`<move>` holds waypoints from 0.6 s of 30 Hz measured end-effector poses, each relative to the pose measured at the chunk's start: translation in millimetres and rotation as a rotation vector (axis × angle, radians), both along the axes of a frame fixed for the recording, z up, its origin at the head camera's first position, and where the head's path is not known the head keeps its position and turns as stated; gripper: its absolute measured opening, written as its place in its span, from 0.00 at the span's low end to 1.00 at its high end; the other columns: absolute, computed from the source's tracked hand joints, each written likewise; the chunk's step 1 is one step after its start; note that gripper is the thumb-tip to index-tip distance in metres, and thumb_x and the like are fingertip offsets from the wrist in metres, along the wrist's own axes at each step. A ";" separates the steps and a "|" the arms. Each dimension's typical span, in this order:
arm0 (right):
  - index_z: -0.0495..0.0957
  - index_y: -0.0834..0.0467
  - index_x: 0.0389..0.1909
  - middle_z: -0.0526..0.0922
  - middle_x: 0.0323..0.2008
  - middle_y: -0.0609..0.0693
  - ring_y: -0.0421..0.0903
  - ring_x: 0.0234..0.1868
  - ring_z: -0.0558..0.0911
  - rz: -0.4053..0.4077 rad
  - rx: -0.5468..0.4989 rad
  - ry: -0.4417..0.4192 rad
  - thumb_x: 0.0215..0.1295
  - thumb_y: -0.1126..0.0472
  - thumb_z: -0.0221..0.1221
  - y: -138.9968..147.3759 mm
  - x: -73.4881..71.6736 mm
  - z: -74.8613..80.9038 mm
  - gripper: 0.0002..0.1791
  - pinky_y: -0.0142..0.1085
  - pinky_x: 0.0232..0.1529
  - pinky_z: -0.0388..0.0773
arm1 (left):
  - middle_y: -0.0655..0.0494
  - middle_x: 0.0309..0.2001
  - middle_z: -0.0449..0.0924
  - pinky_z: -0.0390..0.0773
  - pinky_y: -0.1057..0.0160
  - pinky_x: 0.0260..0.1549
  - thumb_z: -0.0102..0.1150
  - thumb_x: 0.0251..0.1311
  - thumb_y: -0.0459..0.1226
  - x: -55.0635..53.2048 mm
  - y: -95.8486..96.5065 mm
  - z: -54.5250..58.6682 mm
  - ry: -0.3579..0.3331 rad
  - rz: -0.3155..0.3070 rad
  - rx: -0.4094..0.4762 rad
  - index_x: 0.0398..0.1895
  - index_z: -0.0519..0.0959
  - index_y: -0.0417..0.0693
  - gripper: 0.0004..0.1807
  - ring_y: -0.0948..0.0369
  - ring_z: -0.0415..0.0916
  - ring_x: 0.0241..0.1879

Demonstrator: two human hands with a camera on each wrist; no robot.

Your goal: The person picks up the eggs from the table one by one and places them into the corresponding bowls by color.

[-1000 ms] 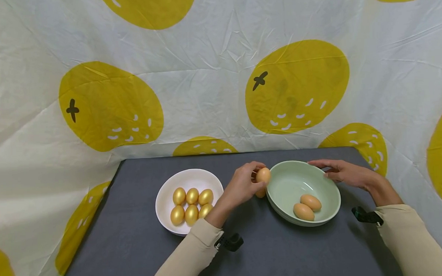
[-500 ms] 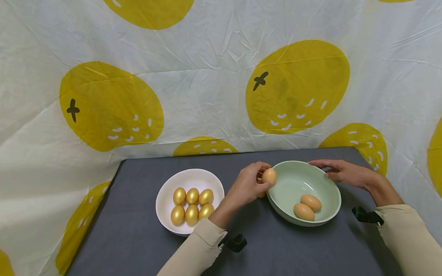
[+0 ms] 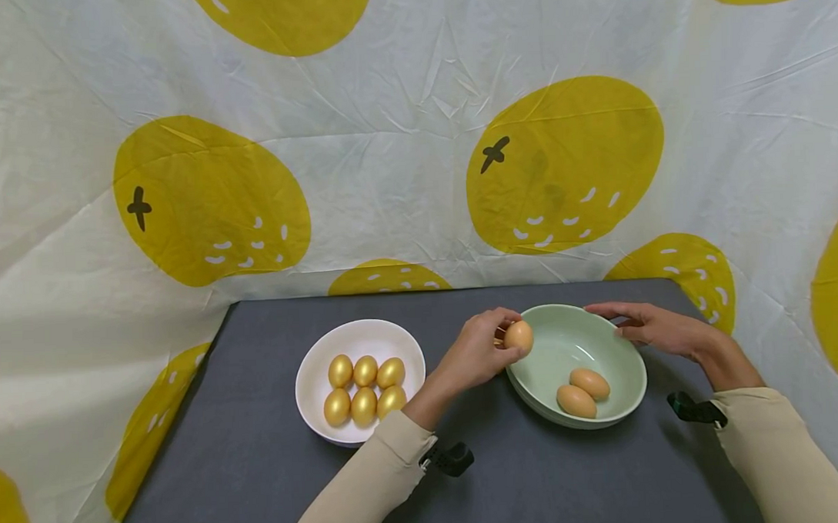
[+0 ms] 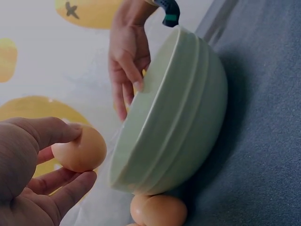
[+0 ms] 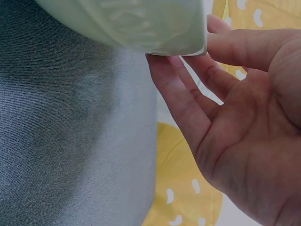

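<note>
Between thumb and fingers, my left hand (image 3: 479, 349) pinches a brown egg (image 3: 519, 337), which overlaps the left rim of a pale green bowl (image 3: 544, 369). In the left wrist view this egg (image 4: 84, 148) is held beside the rim, above table level. Two brown eggs (image 3: 576, 401) lie together inside the bowl, toward its front. Outside the bowl's left wall, more brown eggs (image 4: 164, 211) rest on the table, hidden behind my left hand in the head view. My right hand (image 3: 660, 328) grips the bowl's far right rim, thumb at the edge and fingers against the outer wall (image 5: 141, 28).
To the left stands a white bowl (image 3: 313, 407) with several golden eggs (image 3: 364, 406) in it, partly behind my left forearm. A dark grey cloth (image 3: 211, 469) covers the table. Behind it hangs a white curtain (image 3: 389, 185) printed with yellow fruit.
My left hand has carried the brown egg rightward, from just outside the green bowl to over its left rim. The right hand and both bowls have stayed in place.
</note>
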State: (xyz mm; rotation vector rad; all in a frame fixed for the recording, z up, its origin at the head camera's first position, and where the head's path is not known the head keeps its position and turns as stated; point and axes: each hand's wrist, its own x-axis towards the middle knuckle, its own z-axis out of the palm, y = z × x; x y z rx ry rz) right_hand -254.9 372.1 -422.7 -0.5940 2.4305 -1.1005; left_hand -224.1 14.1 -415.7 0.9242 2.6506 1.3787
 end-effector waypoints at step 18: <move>0.60 0.56 0.78 0.65 0.72 0.63 0.47 0.59 0.78 0.006 -0.019 -0.008 0.78 0.63 0.52 2.0 0.0 -3.5 0.30 0.35 0.51 0.79 | 0.52 0.51 0.84 0.77 0.73 0.44 0.69 0.61 0.34 -4.0 7.2 -8.6 -0.071 -0.063 -0.030 0.60 0.78 0.43 0.23 0.64 0.80 0.46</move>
